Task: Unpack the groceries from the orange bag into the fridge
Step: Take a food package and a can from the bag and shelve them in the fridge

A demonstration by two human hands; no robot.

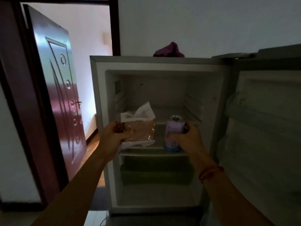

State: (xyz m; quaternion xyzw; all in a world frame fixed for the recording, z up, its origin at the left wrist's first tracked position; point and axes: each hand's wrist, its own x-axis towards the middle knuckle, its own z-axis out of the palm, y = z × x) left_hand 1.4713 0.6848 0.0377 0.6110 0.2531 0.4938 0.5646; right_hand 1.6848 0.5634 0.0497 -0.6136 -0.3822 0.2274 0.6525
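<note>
Can label is too dim/blurred to be read; orange bag is not seen. Bread bag [138, 126] is gripped by left hand [114, 136], can [175, 132] by right hand [189, 137], both held at the open fridge [101, 111] mid shelf [154, 152], can at 3 o'clock of bread. Crisper drawer [154, 175] contents can't be made out.

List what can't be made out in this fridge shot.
- Orange bag: nowhere in the head view.
- Can label: print too small and dim; the right hand covers its right side.
- Bread: whether it rests on the shelf or is only held; the left hand hides its left end.
- Drawer: contents lost in shadow.
- Fridge door: cut off by the right edge.
</note>
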